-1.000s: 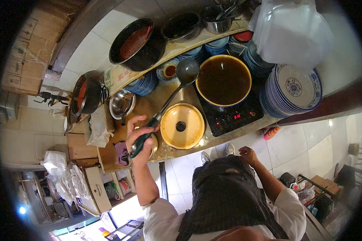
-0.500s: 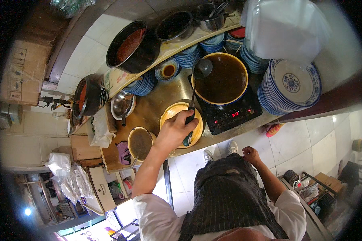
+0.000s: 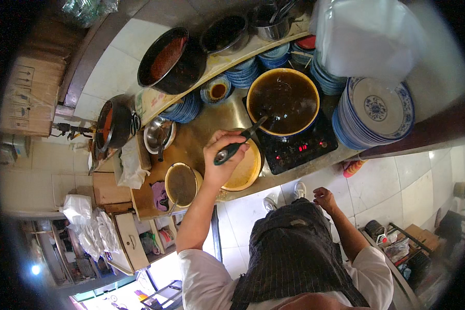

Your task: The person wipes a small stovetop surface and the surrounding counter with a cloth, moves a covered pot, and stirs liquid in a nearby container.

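My left hand (image 3: 219, 157) grips the dark green handle of a ladle (image 3: 240, 142), raised over the counter. The ladle's bowl end dips into a big yellow-rimmed pot (image 3: 283, 101) of dark brown broth, which sits on a black induction cooker (image 3: 299, 149). Under my hand lies a round yellow pot lid (image 3: 245, 173). My right hand (image 3: 324, 198) hangs empty and loosely curled beside my dark striped apron, away from the counter.
A small pot of brown liquid (image 3: 181, 183) stands left of the lid. Stacks of blue-and-white plates (image 3: 372, 111) are at right, blue bowls (image 3: 183, 109) behind. A steel bowl (image 3: 157, 135), a pan of red sauce (image 3: 168, 59) and a white bag (image 3: 132, 163) are at left.
My left hand has swung the ladle from the small pot at left across to the big broth pot, where its bowl now sits in the liquid. The right hand stayed low.
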The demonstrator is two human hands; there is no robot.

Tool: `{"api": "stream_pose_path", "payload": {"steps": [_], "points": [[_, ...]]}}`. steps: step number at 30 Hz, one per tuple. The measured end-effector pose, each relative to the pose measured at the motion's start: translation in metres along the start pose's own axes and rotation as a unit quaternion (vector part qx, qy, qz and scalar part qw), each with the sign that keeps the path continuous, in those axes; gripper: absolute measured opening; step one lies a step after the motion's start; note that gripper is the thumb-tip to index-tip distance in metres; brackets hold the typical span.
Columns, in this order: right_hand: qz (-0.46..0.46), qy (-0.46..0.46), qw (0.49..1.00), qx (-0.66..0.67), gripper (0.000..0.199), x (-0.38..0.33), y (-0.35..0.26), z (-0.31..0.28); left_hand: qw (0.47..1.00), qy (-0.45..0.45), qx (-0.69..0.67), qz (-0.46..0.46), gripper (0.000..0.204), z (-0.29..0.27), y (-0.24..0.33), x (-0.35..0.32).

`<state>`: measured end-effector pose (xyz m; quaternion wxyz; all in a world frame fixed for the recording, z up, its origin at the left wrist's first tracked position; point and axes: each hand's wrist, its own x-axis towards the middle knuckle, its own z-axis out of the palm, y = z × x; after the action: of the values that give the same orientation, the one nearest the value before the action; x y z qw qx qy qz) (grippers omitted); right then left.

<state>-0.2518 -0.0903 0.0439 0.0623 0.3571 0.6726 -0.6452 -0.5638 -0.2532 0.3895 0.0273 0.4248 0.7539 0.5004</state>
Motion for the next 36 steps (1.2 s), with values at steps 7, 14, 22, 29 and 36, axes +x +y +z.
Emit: {"api": "stream_pose_path", "payload": {"steps": [7,14,22,29,36], "points": [[-0.060,0.015,0.996,-0.059,0.020,-0.010,-0.006,0.008,0.984,0.040,-0.162,-0.055,0.015,-0.003,0.006,-0.002],[-0.023,-0.010,0.999,-0.040,0.018,-0.009,-0.009,0.018,0.997,0.014,-0.068,-0.035,0.013,-0.023,0.008,-0.008],[-0.092,-0.003,0.992,-0.091,0.019,-0.007,-0.010,0.029,0.983,0.050,-0.160,-0.080,0.011,-0.038,0.020,-0.011],[-0.068,-0.024,0.994,-0.080,0.022,-0.006,-0.013,0.035,0.986,0.049,-0.136,-0.080,0.011,-0.049,0.021,-0.015],[-0.068,-0.035,0.993,-0.091,0.022,-0.011,-0.017,0.039,0.980,0.071,-0.156,-0.098,0.012,-0.061,0.022,-0.025]]}}
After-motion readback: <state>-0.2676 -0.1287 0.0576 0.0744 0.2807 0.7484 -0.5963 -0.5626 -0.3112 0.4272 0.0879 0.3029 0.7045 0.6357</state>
